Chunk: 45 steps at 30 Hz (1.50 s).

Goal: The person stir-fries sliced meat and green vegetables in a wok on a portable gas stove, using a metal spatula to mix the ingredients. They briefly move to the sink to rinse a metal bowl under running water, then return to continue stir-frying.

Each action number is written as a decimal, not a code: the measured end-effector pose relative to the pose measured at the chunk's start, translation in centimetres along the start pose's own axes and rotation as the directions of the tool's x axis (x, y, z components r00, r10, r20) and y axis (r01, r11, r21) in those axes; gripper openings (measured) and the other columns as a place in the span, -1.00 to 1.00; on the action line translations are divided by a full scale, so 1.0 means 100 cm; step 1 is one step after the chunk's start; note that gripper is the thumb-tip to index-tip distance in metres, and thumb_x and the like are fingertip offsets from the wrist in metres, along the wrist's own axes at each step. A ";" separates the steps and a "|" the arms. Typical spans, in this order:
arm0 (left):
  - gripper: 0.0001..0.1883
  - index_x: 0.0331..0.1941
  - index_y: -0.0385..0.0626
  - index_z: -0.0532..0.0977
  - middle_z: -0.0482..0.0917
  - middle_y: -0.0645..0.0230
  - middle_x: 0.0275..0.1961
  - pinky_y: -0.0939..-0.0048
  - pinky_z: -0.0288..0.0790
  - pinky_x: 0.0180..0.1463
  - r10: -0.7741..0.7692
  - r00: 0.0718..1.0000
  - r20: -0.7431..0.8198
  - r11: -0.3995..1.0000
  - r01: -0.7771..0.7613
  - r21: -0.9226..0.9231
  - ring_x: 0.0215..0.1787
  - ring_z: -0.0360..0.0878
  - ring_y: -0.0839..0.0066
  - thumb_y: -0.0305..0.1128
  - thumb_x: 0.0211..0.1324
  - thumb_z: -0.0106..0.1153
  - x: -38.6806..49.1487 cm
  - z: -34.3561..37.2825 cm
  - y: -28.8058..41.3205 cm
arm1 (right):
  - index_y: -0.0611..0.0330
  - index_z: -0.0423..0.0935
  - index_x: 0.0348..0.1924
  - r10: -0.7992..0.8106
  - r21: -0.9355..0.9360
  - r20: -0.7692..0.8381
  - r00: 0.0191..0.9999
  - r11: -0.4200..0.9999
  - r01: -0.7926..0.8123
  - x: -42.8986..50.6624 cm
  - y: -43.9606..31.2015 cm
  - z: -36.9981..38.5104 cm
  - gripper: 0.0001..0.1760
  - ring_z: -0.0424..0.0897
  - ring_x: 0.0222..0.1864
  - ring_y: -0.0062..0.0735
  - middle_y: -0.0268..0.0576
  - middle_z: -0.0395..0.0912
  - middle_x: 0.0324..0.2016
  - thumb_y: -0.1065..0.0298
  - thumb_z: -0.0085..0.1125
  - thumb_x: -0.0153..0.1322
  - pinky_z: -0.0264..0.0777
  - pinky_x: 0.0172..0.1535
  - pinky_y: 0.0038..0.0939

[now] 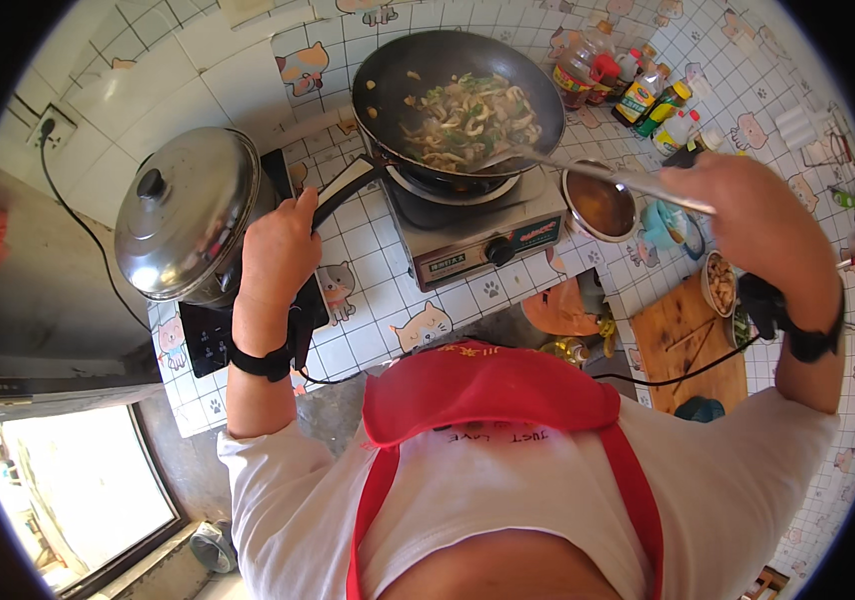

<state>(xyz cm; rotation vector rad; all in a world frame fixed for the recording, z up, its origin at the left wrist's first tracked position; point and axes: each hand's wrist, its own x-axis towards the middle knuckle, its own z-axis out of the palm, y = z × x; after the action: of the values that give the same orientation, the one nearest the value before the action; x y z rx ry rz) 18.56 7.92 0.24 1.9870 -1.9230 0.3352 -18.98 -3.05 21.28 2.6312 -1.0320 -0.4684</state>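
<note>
A dark wok [390,67] rests on a single-burner gas stove [487,247], tilted a little towards me. My left hand [283,244] is closed around the end of the wok's long handle [349,184]. In the wok lies a stir-fry [472,124] of pale strips with green pieces. My right hand [735,210] grips the shaft of a long metal spatula [622,176]. The spatula's blade reaches into the food at the wok's near side, where pieces partly cover it.
A lidded steel pot [187,217] stands on a black induction cooker [206,341] at left. Right of the stove are a metal bowl of brown liquid [600,206], seasoning bottles [641,94], a light-blue container [664,225], and a wooden board [667,330] bearing chopsticks [690,341] beside a bowl of diced food [718,281].
</note>
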 end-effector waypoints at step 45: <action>-0.62 -0.12 -0.10 0.42 0.55 0.15 -0.40 0.16 0.44 -0.33 -0.011 1.000 0.026 1.000 0.011 -0.001 -0.37 0.56 0.09 -0.51 -0.15 0.11 0.001 0.001 -0.002 | 0.12 0.49 0.02 0.107 0.070 0.063 0.992 0.991 -0.111 0.039 -0.015 0.043 -0.48 0.54 -0.24 0.09 0.15 0.54 -0.34 0.54 0.09 0.16 0.42 -0.16 -0.13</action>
<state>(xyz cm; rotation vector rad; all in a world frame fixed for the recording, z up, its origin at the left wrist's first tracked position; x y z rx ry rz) 18.78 7.79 0.18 2.0103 -1.9262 0.3067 -17.10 -5.28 16.05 2.6214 -1.2265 -0.4959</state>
